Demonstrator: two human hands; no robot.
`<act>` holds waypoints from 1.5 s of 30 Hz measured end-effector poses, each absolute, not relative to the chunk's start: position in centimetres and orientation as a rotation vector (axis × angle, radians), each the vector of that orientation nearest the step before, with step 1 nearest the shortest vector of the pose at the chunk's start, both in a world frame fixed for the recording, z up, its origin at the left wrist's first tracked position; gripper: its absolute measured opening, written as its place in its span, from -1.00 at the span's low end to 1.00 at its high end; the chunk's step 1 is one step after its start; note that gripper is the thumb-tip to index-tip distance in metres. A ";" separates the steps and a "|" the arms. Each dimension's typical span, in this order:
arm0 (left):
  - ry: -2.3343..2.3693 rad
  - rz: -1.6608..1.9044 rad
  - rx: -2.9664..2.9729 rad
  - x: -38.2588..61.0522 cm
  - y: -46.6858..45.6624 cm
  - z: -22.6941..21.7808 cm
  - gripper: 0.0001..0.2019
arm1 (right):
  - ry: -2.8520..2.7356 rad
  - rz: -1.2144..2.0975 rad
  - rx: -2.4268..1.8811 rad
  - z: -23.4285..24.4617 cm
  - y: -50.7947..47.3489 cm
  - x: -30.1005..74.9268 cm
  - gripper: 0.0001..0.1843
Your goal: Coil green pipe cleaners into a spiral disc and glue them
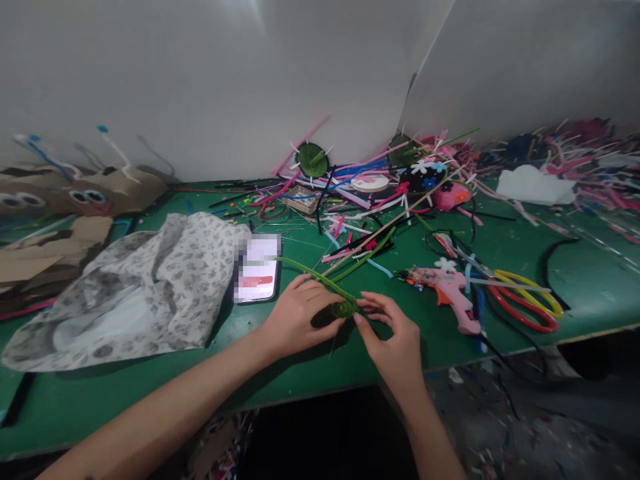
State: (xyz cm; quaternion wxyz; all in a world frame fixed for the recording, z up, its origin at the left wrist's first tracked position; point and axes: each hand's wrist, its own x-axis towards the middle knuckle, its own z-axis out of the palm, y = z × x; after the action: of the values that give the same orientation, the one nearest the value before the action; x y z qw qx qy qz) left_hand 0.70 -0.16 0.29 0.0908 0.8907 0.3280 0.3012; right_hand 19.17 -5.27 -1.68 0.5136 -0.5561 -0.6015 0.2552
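Note:
A green pipe cleaner [315, 272] is wound into a small coil at one end, and its long tail stretches up and left over my fingers. My left hand [295, 319] is closed on it, with a dark green round piece [324, 316] showing at the coil between thumb and fingers. From the other side my right hand [395, 337] pinches the coil's edge with thumb and fingertips. Both hands are just above the green table [295, 380], near its front edge. Just beyond them lie another green pipe cleaner [367, 257] and a thin wooden stick [373, 237].
On the right lie a pink glue gun [457, 300] and scissors with red and yellow handles [525, 293]. A phone [257, 270] and a patterned cloth [165, 280] are on the left, near cardboard pieces [30, 267]. Many colourful pipe cleaners [345, 183] and green discs [313, 160] line the back.

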 end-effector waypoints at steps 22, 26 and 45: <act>0.965 0.853 2.647 0.7 -0.1 0.3 -0.79 | -1.575 0.621 -1.304 -1.6 -5.2 19.3 -0.65; 0.962 0.874 2.650 0.7 -0.1 0.3 -0.79 | -1.575 0.624 -1.302 -1.6 -5.2 19.3 -0.66; 0.966 0.861 2.645 0.7 0.0 0.2 -0.77 | -1.415 0.646 -1.326 -1.5 -5.3 19.3 -0.87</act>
State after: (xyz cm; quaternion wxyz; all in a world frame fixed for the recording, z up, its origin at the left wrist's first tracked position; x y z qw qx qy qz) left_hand 0.67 -0.03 0.17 0.0982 0.8939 0.3266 0.2909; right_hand 19.34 -5.35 -1.49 0.5217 -0.5534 -0.5907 0.2696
